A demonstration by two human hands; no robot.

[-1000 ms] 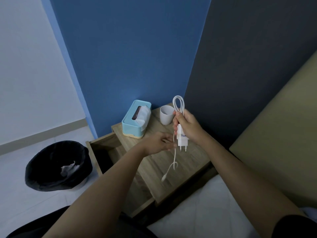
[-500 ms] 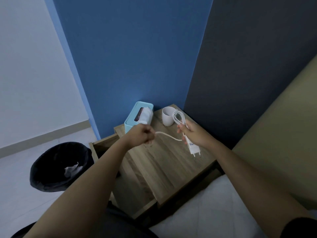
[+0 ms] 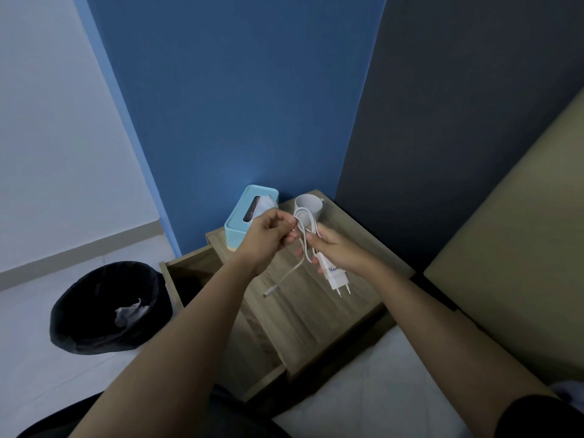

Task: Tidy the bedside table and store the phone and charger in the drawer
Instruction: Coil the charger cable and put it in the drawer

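Above bedside table (image 3: 316, 311): left hand (image 3: 268, 235) back, fingers pinching cable (image 3: 303, 235) loop; right hand (image 3: 335, 251) apparently gripping charger (image 3: 335, 276).

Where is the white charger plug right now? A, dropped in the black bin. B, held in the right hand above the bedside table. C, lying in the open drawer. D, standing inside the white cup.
B: the right hand grips the charger plug, prongs pointing down over the bedside table, while the left hand pinches the looped cable; the drawer beside it is open.
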